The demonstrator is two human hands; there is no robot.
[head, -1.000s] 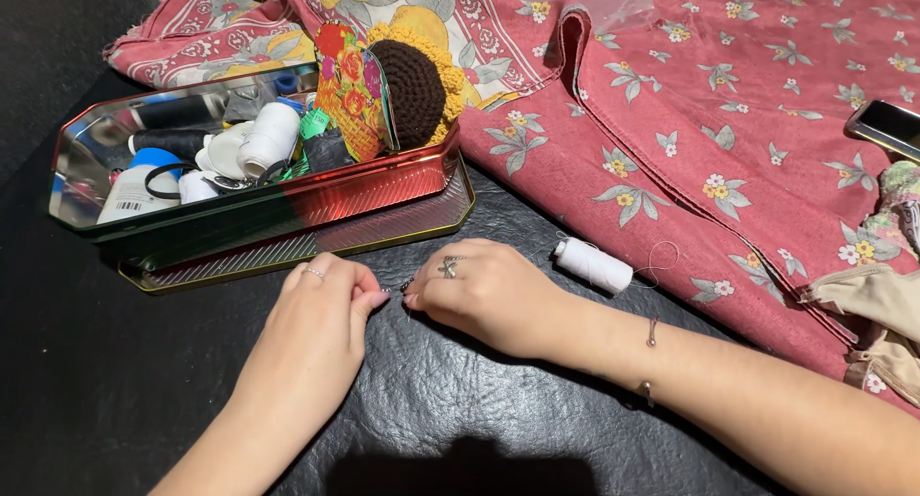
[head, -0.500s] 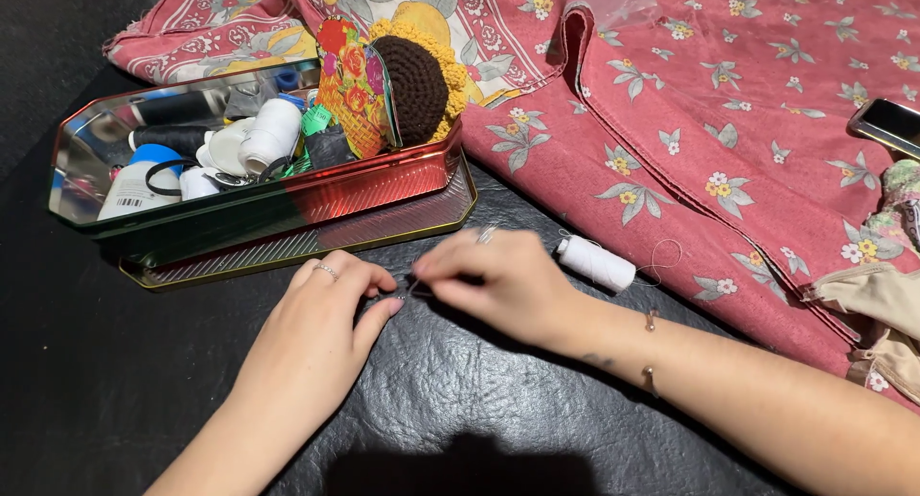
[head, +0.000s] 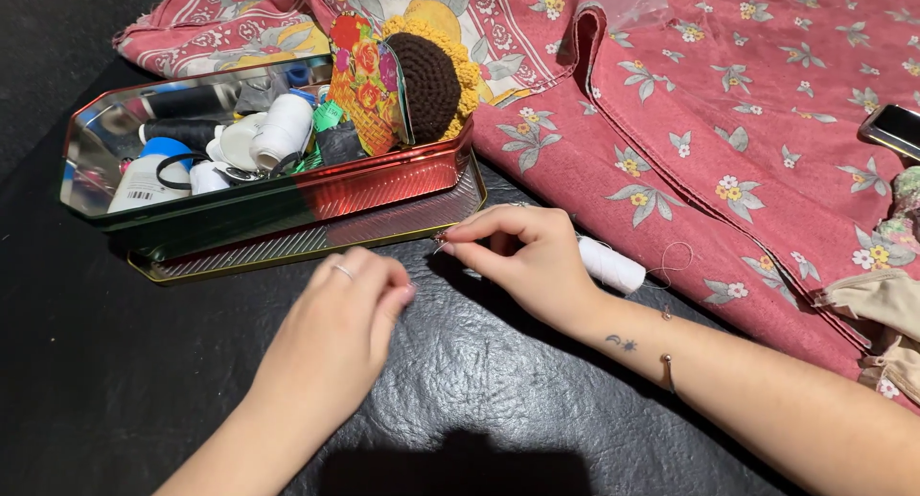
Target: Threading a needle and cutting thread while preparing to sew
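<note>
Pinching something too small to make out between thumb and forefinger, the right hand [head: 532, 256] is lifted just off the black leather-like surface [head: 460, 381], fingertips pointing toward the metal tin [head: 287, 204]. A white thread spool [head: 613, 266] lies just behind that hand, at the edge of the red floral cloth [head: 728, 141], with a loose strand curling beside it. The left hand [head: 350, 314] rests near the right, fingers curled loosely; whether it grips anything cannot be told. The tin, crowded with spools and a crocheted sunflower cushion [head: 431, 74], sits on its own lid. By the look of it, the work is at the threading stage: the next move calls for steady fingers bringing thread end and needle together.
</note>
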